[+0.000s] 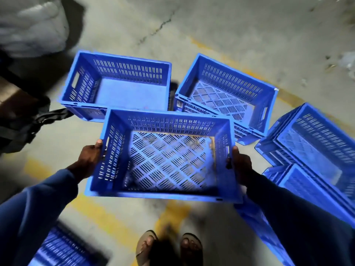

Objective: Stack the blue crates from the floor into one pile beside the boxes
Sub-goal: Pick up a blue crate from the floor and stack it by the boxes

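Left hand (89, 157) and right hand (241, 163) extended forward, fingers curled closed

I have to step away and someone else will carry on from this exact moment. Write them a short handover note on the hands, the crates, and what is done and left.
Left hand and right hand each grip one end of the held crate, lifted above the floor and empty.
Solid-bottom crate sits upright on the concrete floor ahead on the left; slotted crate ahead on the right, apparently on another crate.
More crates lie tilted and nested at the right; another is blurred at lower left.
Done: one crate picked up.
Left: choose the pile, set this crate on it, then add the rest.
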Action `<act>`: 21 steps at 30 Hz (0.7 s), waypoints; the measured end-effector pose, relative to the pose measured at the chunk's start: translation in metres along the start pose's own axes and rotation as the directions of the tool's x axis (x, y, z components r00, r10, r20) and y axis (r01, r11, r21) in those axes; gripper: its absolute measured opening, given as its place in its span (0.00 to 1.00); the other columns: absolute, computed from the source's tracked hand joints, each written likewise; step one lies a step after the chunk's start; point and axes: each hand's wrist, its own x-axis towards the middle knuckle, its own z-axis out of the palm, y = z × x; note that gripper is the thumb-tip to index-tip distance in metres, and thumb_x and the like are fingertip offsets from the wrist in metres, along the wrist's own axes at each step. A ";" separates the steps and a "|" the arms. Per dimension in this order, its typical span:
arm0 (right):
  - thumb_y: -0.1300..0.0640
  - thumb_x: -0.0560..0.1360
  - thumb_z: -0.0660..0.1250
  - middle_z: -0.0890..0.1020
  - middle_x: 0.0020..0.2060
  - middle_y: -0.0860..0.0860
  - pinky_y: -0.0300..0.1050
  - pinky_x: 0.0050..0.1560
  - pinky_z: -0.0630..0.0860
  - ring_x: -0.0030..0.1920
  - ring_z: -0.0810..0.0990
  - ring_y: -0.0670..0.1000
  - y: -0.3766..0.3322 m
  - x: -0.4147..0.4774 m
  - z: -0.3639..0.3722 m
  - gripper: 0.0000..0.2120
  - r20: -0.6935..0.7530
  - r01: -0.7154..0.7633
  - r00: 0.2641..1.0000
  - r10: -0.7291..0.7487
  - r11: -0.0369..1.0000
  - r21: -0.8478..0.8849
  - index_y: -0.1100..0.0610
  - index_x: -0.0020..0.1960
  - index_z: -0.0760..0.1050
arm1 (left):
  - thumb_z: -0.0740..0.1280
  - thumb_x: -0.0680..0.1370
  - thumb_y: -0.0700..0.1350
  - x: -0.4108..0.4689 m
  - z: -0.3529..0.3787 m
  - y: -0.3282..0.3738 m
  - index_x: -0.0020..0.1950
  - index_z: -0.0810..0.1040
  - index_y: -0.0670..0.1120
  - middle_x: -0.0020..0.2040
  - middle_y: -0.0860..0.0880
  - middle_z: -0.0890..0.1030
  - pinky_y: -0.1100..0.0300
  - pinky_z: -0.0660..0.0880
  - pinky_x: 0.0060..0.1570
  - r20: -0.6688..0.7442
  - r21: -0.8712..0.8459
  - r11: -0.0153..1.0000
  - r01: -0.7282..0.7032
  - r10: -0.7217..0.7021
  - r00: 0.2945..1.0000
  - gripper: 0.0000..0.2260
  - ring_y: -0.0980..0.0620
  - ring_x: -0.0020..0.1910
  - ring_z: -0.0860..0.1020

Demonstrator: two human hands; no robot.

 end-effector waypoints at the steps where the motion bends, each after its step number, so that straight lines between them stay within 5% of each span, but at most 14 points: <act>1: 0.43 0.81 0.61 0.77 0.21 0.51 0.49 0.32 0.71 0.23 0.73 0.53 -0.020 -0.014 -0.008 0.24 -0.003 0.007 1.000 -0.007 1.000 -0.020 0.60 0.36 0.76 | 0.60 0.81 0.58 -0.016 -0.010 0.015 0.45 0.77 0.36 0.41 0.37 0.80 0.56 0.77 0.36 -0.003 0.000 1.000 -0.019 0.019 1.000 0.24 0.49 0.28 0.77; 4: 0.43 0.82 0.59 0.77 0.25 0.55 0.50 0.34 0.71 0.25 0.73 0.55 -0.090 -0.065 -0.032 0.24 0.022 0.052 0.998 -0.051 0.997 -0.052 0.57 0.34 0.73 | 0.59 0.82 0.56 -0.075 -0.050 0.066 0.39 0.76 0.39 0.38 0.39 0.79 0.56 0.75 0.34 -0.059 -0.037 0.998 -0.046 0.043 0.997 0.23 0.47 0.28 0.76; 6: 0.42 0.82 0.58 0.76 0.28 0.57 0.51 0.34 0.69 0.25 0.71 0.55 -0.129 -0.096 -0.045 0.24 0.043 0.098 0.994 -0.097 0.995 -0.030 0.56 0.34 0.71 | 0.60 0.81 0.57 -0.109 -0.078 0.091 0.39 0.77 0.39 0.41 0.37 0.79 0.50 0.74 0.41 -0.076 -0.070 0.996 -0.057 0.052 0.996 0.23 0.45 0.33 0.75; 11: 0.44 0.83 0.58 0.75 0.29 0.54 0.46 0.29 0.67 0.24 0.70 0.51 -0.213 -0.180 -0.057 0.22 0.153 0.174 0.973 -0.171 0.985 -0.003 0.57 0.36 0.73 | 0.57 0.82 0.57 -0.199 -0.153 0.130 0.44 0.78 0.42 0.40 0.41 0.80 0.49 0.76 0.38 -0.160 -0.082 0.992 -0.097 0.083 0.984 0.21 0.44 0.35 0.76; 15: 0.44 0.83 0.59 0.75 0.31 0.54 0.44 0.29 0.68 0.25 0.70 0.49 -0.245 -0.241 -0.042 0.21 0.267 0.220 0.939 -0.216 0.975 0.017 0.58 0.38 0.73 | 0.57 0.83 0.53 -0.264 -0.215 0.127 0.38 0.76 0.41 0.36 0.41 0.76 0.57 0.69 0.34 -0.313 -0.194 0.976 -0.097 0.032 0.949 0.21 0.46 0.30 0.72; 21: 0.43 0.82 0.60 0.76 0.33 0.55 0.45 0.29 0.69 0.28 0.71 0.51 -0.263 -0.330 0.014 0.21 0.390 0.305 0.877 -0.281 0.952 0.001 0.59 0.39 0.73 | 0.60 0.82 0.55 -0.336 -0.308 0.077 0.38 0.77 0.38 0.36 0.39 0.76 0.57 0.71 0.32 -0.472 -0.306 0.951 -0.047 -0.109 0.875 0.23 0.47 0.34 0.73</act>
